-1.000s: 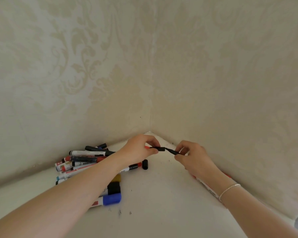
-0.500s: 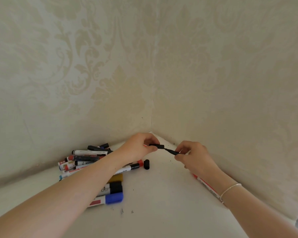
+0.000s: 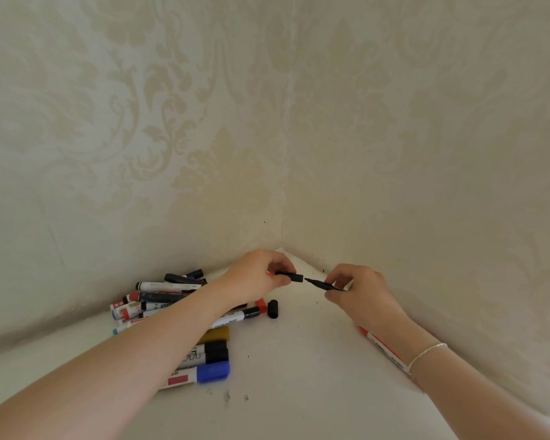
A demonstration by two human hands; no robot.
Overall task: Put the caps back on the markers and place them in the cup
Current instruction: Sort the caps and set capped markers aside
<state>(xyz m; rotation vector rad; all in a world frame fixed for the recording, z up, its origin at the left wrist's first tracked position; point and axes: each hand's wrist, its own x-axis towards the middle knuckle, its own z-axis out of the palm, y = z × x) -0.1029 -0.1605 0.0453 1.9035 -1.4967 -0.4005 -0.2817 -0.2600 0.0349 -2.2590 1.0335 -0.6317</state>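
L hand [image 3: 258, 274] pinches black cap [image 3: 291, 276]; R hand [image 3: 359, 289] pinches black marker [image 3: 321, 284], tip just short of cap. Marker pile [image 3: 178, 312] left of cap, on worktop [image 3: 299, 376].

White surface [image 3: 299, 392] bears heaped markers [image 3: 172, 309]; loose black cap [image 3: 272, 309].

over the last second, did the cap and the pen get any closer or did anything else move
Barely. The left hand grips the black cap and the right hand grips the thin black pen; the pen's tip sat at the cap's mouth a second ago, and now a small gap shows between them. Both grips held throughout. The marker pile, the loose black cap and the red marker by the wall stayed put.
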